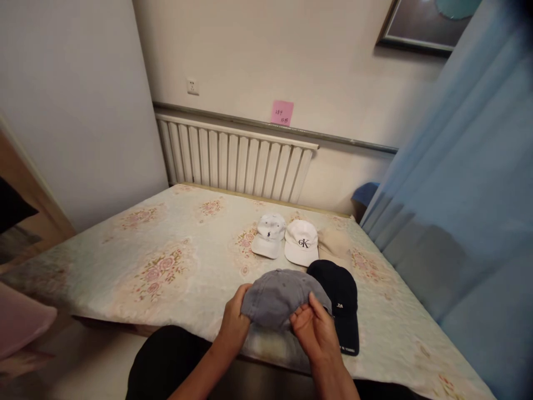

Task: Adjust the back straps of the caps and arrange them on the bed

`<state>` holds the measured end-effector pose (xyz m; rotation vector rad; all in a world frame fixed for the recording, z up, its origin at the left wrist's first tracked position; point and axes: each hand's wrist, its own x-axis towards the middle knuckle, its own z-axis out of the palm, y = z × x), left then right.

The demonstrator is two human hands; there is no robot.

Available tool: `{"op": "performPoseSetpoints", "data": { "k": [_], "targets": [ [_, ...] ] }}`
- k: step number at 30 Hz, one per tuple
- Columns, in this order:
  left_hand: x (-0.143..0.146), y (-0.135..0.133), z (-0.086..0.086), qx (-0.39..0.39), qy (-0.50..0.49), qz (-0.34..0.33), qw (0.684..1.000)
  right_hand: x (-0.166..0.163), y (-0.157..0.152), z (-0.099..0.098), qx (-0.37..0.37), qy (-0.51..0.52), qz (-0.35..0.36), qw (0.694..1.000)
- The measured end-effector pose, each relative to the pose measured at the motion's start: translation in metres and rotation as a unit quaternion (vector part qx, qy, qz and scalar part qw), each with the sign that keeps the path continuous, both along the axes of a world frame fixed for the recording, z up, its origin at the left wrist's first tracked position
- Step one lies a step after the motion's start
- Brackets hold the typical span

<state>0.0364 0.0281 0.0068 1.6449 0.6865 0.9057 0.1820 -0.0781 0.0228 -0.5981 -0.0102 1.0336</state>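
Note:
A grey baseball cap is held up over the near edge of the bed, between my two hands. My left hand grips its left side, with the fingers partly hidden behind the cloth. On the right, my right hand pinches the cap's lower edge between thumb and curled fingers. Just behind it lies a black cap with a small white emblem, partly covered by the grey one. Farther back rest a white cap with a small dark logo, a white cap with black letters, and a beige cap.
The bed has a pale floral cover. Behind it stand a white radiator and a wall with a pink note. A blue curtain hangs at the right. A pink object shows at the left edge.

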Motion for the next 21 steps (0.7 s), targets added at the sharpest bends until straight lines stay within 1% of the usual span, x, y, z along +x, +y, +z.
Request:
{"op": "performPoseSetpoints", "data": {
  "k": [3,5,8,10,12,15,18,20,21],
  "targets": [
    [0.0,0.0,-0.003,0.032,0.002,0.013,0.999,-0.001,0.005,0.014,0.009,-0.036,-0.008,0.999],
    [0.002,-0.001,-0.007,0.072,0.009,0.029,0.997,-0.003,0.009,0.023,0.021,-0.072,-0.01,0.997],
    [0.004,-0.003,-0.011,0.157,0.024,0.058,0.986,-0.01,0.015,0.035,0.024,-0.114,-0.027,0.993],
    [0.005,-0.006,-0.009,0.22,0.033,0.074,0.972,-0.016,0.016,0.042,0.022,-0.138,-0.035,0.99],
    [0.005,-0.01,-0.003,0.278,0.04,0.091,0.956,-0.022,0.016,0.047,0.018,-0.178,-0.029,0.983],
    [0.005,-0.019,0.011,0.346,0.043,0.108,0.931,-0.027,0.015,0.05,-0.004,-0.246,-0.023,0.969],
    [0.004,-0.025,0.025,0.404,0.034,0.103,0.908,-0.028,0.012,0.049,-0.063,-0.291,-0.039,0.954],
    [0.004,-0.027,0.033,0.439,0.032,0.09,0.893,-0.028,0.01,0.049,-0.116,-0.336,-0.04,0.934],
    [0.004,-0.027,0.036,0.458,0.033,0.082,0.885,-0.027,0.009,0.049,-0.14,-0.366,-0.04,0.919]
  ]
}}
